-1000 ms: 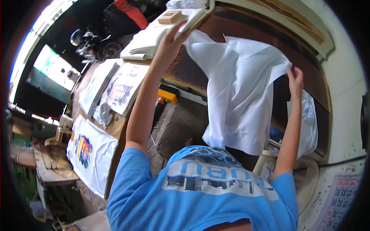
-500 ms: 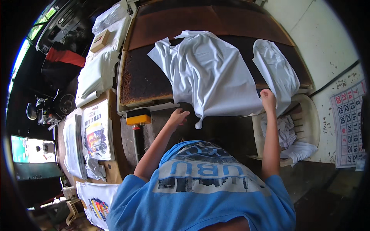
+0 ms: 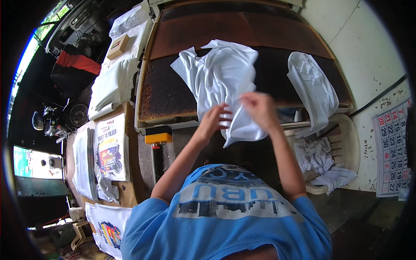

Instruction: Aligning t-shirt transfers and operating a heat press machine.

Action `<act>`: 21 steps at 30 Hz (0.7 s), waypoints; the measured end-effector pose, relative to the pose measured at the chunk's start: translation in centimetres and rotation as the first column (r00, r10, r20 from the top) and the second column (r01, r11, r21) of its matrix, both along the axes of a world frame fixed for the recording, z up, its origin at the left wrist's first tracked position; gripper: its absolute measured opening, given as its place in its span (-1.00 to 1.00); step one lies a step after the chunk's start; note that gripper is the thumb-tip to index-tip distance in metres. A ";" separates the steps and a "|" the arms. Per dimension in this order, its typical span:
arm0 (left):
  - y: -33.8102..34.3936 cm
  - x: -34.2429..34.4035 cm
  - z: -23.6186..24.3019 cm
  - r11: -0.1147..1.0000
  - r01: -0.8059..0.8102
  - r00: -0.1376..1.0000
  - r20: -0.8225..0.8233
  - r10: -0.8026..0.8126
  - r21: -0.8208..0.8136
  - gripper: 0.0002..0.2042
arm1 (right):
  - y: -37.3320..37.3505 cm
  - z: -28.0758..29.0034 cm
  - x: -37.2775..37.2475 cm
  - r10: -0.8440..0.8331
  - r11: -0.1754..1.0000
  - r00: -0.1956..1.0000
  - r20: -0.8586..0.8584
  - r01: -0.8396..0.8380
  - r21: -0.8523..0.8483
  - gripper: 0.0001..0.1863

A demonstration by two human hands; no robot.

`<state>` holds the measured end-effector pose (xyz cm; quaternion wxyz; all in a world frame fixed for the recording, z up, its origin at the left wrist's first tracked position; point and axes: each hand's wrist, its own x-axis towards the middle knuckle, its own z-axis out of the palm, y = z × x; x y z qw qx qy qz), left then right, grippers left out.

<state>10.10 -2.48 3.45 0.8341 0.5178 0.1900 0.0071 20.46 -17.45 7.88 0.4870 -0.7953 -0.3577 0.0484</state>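
A white T-shirt (image 3: 216, 78) lies rumpled on the dark, scorched table top (image 3: 164, 86), its lower end hanging over the front edge. My left hand (image 3: 213, 122) rests against the cloth near that edge, fingers spread. My right hand (image 3: 261, 110), slightly blurred, is at the shirt's right side with its fingers curled on the fabric, which is folded inward there. Another white garment (image 3: 311, 89), loosely folded, lies apart to the right and droops over the front edge.
A cream plastic chair (image 3: 353, 149) at the right holds crumpled white cloths (image 3: 316, 154). A yellow-and-black box (image 3: 158, 136) on a post stands by the table's front left. Stacked white fabric (image 3: 110, 86) and printed shirts (image 3: 108, 149) line the left. A pale wall (image 3: 368, 52) borders the right.
My right hand has swung left from the shirt's right edge, bringing that side inward and baring the table beneath. The left hand has moved up and right onto the cloth.
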 end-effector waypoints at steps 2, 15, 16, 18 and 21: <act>1.4 0.8 4.1 0.990 -0.028 0.996 0.082 0.039 -0.139 -0.71 | 2.6 2.9 -3.2 0.398 0.898 0.902 0.166 -0.420 0.130 -0.86; 5.4 3.5 27.5 0.990 -0.025 0.774 0.629 -0.069 0.140 -0.76 | 6.0 -5.1 -1.7 0.210 0.924 0.645 -0.734 0.114 0.365 -0.75; 2.1 -2.0 25.4 0.990 0.034 0.780 0.616 -0.111 0.136 -0.76 | 4.9 -5.9 -1.0 0.231 0.912 0.594 -0.770 0.143 0.384 -0.73; 12.6 0.9 30.0 0.972 -0.110 0.790 0.612 -0.041 0.206 -0.76 | 7.6 -5.3 -5.2 0.336 0.927 0.456 -0.824 -0.003 0.376 -0.70; 21.0 2.1 31.1 0.967 -0.106 0.798 0.600 -0.057 0.233 -0.76 | 6.6 -3.8 -6.0 0.525 0.845 -0.040 -0.850 -0.095 0.527 -0.55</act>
